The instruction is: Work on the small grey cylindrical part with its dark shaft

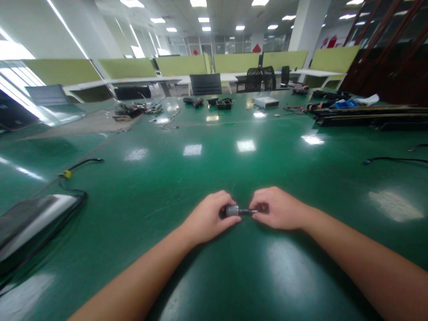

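A small grey cylindrical piece (232,210) with a thin dark shaft (245,211) lies level between my hands, just over or on the green table; I cannot make out its exact kind. My left hand (212,214) is closed round the grey cylinder, fingers behind it and thumb in front. The shaft's other end is pinched between the thumb and fingers of my right hand (276,207). Part of the cylinder is hidden inside my left hand, and the shaft's tip is partly covered by my right fingers.
The glossy green table (187,178) spreads ahead. At left lies a dark and white flat device (40,218) with a black cable (87,162). Another cable (394,159) lies right. Across the far side are a white box (265,102), tools (194,102) and dark strips (371,117).
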{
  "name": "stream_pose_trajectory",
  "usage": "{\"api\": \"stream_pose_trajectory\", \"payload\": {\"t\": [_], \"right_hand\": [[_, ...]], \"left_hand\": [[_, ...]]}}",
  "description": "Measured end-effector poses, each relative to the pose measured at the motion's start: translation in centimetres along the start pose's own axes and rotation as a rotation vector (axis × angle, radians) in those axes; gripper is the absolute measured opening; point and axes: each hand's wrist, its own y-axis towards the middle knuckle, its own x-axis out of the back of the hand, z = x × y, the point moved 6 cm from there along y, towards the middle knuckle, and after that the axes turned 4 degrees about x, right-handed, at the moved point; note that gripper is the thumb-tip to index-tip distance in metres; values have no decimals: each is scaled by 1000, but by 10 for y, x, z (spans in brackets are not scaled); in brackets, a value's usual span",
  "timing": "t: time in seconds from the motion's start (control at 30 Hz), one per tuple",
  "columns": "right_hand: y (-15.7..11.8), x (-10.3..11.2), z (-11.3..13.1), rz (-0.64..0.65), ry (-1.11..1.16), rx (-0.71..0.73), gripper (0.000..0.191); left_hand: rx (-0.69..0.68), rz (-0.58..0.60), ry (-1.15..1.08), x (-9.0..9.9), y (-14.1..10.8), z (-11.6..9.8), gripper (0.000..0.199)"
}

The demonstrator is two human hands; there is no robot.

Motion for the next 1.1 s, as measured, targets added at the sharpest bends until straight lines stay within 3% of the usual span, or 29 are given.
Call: {"api": "stream_pose_trajectory", "payload": {"t": [0.5,0.7,0.87,1.1], "right_hand": [[1,-1,-4,-14,-22,-41,7],[-4,7,-8,27,-32,-36,6],[-8,15,-20,41,-17,-115,7],[-7,13,-22,41,9,-123,8]], "left_hand": [[7,-14,-10,1,0,1,21],[19,-20,-16,2,-3,4,22],[37,-11,-17,2,-6,8,23],[29,-1,-22,1,-5,8,23]]}}
